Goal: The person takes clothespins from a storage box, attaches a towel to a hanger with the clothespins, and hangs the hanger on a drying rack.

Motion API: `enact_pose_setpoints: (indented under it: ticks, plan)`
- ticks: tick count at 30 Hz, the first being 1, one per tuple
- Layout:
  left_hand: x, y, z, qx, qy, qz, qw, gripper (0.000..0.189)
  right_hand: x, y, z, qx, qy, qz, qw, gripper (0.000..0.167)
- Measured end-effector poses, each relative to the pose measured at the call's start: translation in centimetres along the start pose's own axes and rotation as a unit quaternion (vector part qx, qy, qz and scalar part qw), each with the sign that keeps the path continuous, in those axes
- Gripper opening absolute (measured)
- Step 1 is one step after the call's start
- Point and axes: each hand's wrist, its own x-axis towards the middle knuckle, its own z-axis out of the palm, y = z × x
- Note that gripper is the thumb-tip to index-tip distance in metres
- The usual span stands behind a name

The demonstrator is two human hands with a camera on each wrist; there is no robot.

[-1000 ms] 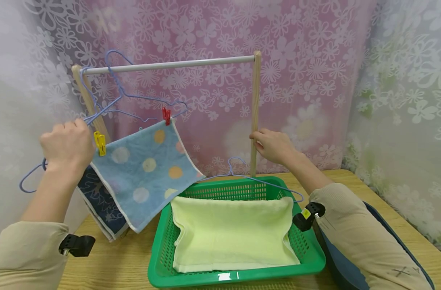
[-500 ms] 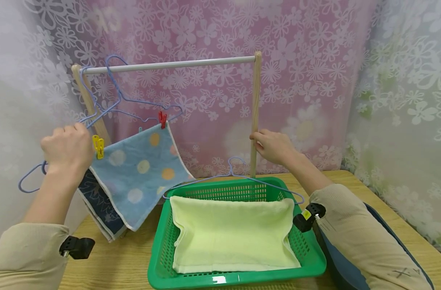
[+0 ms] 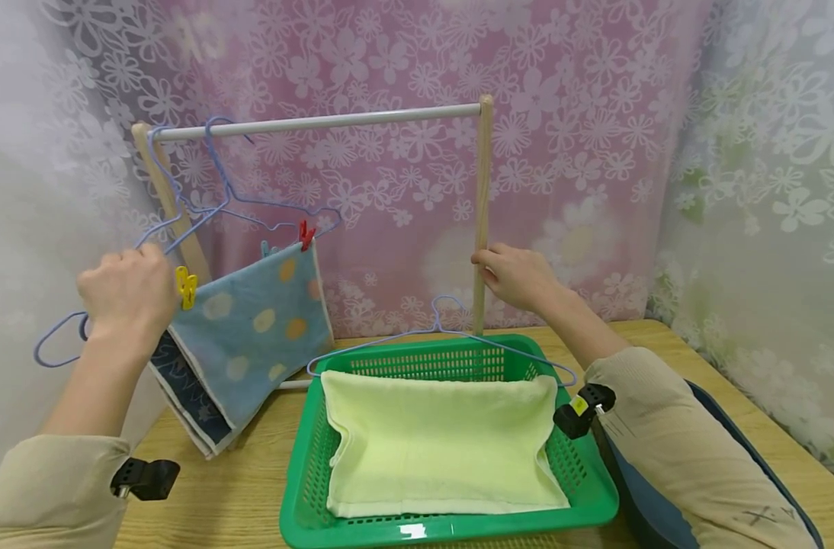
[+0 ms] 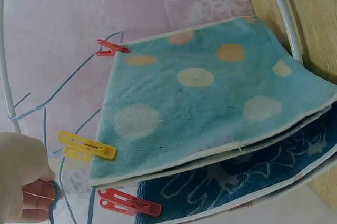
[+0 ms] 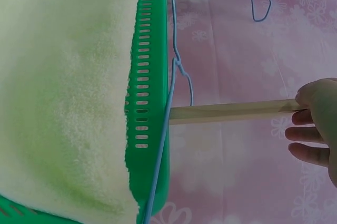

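My left hand (image 3: 125, 293) grips the left end of a blue wire clothes hanger (image 3: 273, 203) whose hook loops over the white bar (image 3: 362, 120) of a drying rack. From that hanger a light blue dotted towel (image 3: 252, 324) hangs at a slant, held by a yellow clothespin (image 4: 87, 146) and a red clothespin (image 3: 306, 235). Behind it hangs a dark blue patterned towel (image 4: 231, 182) with its own red clothespin (image 4: 129, 202). On the rack's right side, my right hand (image 3: 516, 274) pinches the wooden post (image 3: 482, 175) between thumb and fingers.
A green basket (image 3: 451, 526) stands at the front, with a pale yellow towel (image 3: 444, 450) in it. Another blue hanger (image 3: 439, 329) lies across its back rim. A dark blue container (image 3: 646, 488) sits under my right forearm. Floral curtains (image 3: 403, 183) back the wooden table (image 3: 204, 503).
The hanger's hook has come down onto the bar, and my left hand has lowered slightly. The dotted towel has swung left and down. My right hand stays on the post.
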Motion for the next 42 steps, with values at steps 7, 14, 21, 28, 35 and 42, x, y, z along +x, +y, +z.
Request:
enact_pose_setpoints:
  ticks: [7, 14, 21, 28, 35, 42]
  plan:
    - [-0.7, 0.6, 0.0, -0.009, -0.027, -0.009, 0.9995, 0.028, 0.1, -0.2, 0.0, -0.008, -0.001, 0.010, 0.9999, 0.020]
    - [-1.2, 1.5, 0.0, -0.012, -0.018, -0.013, 0.9997, 0.026, 0.0, -0.3, 0.0, -0.011, -0.006, 0.016, 0.9998, 0.020]
    - [-1.2, 1.7, 0.2, -0.013, -0.017, -0.015, 0.9997, 0.023, -0.1, -0.4, 0.0, -0.008, -0.011, 0.013, 0.9998, 0.019]
    - [-1.3, 1.4, 0.4, -0.028, 0.002, -0.020, 0.9994, 0.026, 0.0, -0.3, 0.0, -0.008, -0.011, 0.013, 0.9998, 0.021]
    - [-1.1, 2.4, 1.3, -0.049, 0.185, 0.001, 0.9815, 0.029, -0.4, -0.2, -0.7, 0.001, 0.015, -0.015, 0.9998, 0.025]
    - [-0.8, 5.4, 2.3, -0.086, 0.255, 0.057, 0.9615, 0.025, -1.4, -0.2, -1.6, 0.008, 0.064, -0.064, 0.9958, 0.021]
